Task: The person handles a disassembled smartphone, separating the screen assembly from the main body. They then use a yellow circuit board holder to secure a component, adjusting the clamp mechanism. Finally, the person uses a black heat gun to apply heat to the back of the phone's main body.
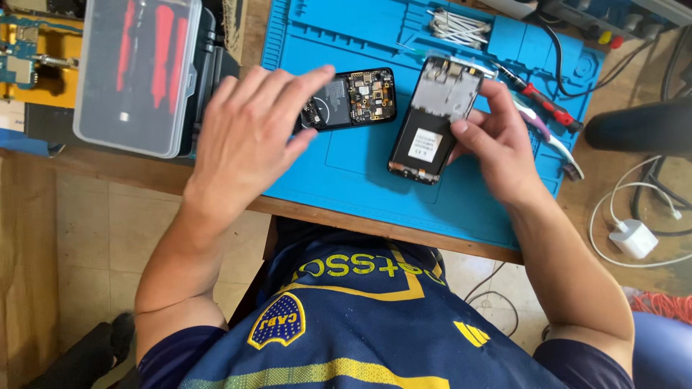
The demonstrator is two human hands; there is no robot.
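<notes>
Head view. The left hand [249, 133] hovers with fingers spread apart, holding nothing; its fingertips reach over the near-left end of an opened phone body [351, 99], which lies circuit-side up on the blue work mat [339, 180]. The right hand [497, 144] is clamped on the right edge of a phone frame [432, 119] carrying a white label; the frame lies just right of the opened body, apart from it. A red-handled screwdriver [544, 103] lies on the mat beyond the right hand. Cotton swabs [458, 27] rest in a far tray of the mat. A clear plastic tool case [137, 72] sits left of the mat. A white charger [634, 238] lies at the far right.
</notes>
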